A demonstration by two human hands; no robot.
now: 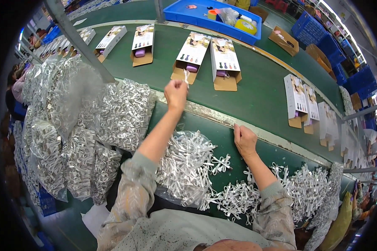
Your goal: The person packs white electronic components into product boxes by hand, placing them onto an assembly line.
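I see a small white packet strip [186, 75] pinched at its lower end, its long axis running near-to-far so the free end points away from me toward the open flap of a printed cardboard box [190, 57]. The strip is thin, pale and slightly curled at the tip; finer detail is too small to tell. It sits above the far edge of the metal rail [222, 119], just short of the box's brown flap.

My left hand [176, 93] is closed on that strip, fingers bunched around its near end, arm stretched out over the dark green conveyor belt [255, 88]. My right hand [245, 141] lies flat on the green work surface beside the rail, fingers curled lightly; I cannot tell whether it grips anything.

Near me lies a loose heap of white plastic-wrapped strips [188, 165], spreading rightward. To the left, bulging clear bags of the same strips [92, 125] pile up. On the belt, more open boxes with purple items [224, 62] lie in a row, and further right white boxes [296, 100] follow. At the far side sits a blue plastic tray [184, 12].
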